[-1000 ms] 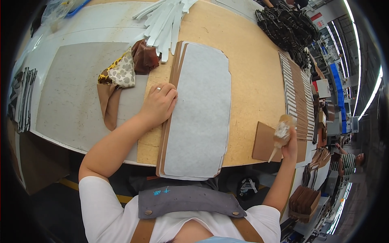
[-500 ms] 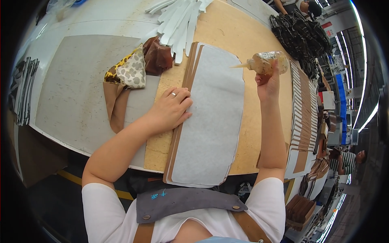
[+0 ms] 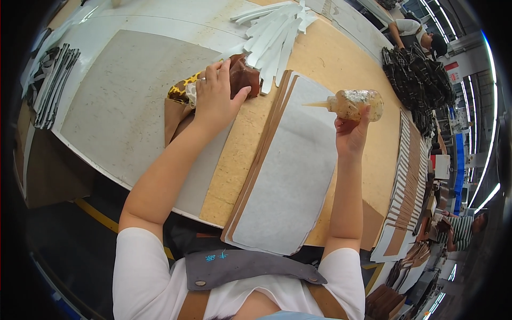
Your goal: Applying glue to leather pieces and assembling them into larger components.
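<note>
My right hand (image 3: 352, 136) grips a squeeze bottle (image 3: 362, 104), cloudy and stained, held sideways over the table with its long pale nozzle pointing left. My left hand (image 3: 216, 98) lies over a dark brown, glossy piece of material (image 3: 245, 77), thumb apart from the extended fingers. Under and beside that hand is a patterned cloth (image 3: 181, 90), yellow and spotted, partly hidden by it. A flat brown piece (image 3: 173, 120) hangs out below the cloth. Between my arms lies a stack of brown-edged panels with a pale grey top sheet (image 3: 290, 160), which neither hand touches.
White strips (image 3: 272, 40) fan out at the far side. Dark checked fabric (image 3: 416, 80) is heaped at the far right, near another person (image 3: 413, 29). Striped and brown pieces (image 3: 405, 181) line the right edge. Folded material (image 3: 56, 88) sits far left.
My left hand has left the panel stack and moved up and left onto the brown material. My right hand still holds the bottle. The whole view has shifted a little.
</note>
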`<control>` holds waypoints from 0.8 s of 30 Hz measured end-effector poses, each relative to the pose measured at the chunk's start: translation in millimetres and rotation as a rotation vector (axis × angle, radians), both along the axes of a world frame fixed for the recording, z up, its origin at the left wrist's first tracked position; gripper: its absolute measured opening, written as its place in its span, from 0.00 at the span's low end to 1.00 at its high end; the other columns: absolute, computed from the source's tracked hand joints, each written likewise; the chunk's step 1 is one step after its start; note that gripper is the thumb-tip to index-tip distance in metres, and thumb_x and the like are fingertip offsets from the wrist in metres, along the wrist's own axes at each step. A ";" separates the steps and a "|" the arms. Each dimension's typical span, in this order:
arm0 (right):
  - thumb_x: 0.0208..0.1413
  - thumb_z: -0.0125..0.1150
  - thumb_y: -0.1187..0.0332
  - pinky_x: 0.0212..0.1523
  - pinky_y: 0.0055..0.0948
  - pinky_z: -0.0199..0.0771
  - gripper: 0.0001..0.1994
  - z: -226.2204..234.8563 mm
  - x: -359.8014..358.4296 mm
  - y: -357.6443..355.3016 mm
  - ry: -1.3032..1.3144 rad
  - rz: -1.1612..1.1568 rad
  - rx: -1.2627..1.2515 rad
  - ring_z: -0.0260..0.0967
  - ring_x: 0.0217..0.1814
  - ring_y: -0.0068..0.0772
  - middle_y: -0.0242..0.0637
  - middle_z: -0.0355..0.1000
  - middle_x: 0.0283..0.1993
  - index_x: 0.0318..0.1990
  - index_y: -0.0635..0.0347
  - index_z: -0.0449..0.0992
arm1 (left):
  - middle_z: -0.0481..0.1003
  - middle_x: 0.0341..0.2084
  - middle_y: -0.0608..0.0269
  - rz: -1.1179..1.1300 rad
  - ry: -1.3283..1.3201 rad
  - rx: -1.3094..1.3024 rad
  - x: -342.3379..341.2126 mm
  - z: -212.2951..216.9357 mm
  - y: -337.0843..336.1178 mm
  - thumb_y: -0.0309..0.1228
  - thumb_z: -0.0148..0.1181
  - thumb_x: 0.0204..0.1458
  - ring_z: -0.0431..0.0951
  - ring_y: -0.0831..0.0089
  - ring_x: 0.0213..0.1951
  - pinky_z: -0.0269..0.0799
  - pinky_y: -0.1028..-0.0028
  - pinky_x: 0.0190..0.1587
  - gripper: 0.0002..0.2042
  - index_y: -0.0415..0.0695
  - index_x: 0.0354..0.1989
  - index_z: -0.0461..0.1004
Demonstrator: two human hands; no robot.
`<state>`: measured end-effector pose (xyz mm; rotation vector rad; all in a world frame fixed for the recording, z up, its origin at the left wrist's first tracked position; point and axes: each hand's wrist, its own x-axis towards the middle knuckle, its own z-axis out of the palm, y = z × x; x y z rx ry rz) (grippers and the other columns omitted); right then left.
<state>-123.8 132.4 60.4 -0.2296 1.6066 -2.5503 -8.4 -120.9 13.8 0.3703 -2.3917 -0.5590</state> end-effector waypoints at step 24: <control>0.48 0.58 0.43 0.35 0.28 0.80 0.33 -8.7 43.7 -47.5 -0.152 0.258 -0.095 0.75 0.34 0.37 0.44 0.72 0.40 0.50 0.64 0.63 | 0.71 0.31 0.56 -0.144 -0.212 0.652 -8.3 -16.7 -22.6 0.27 0.61 0.40 0.73 0.61 0.33 0.69 0.69 0.38 0.24 0.38 0.47 0.62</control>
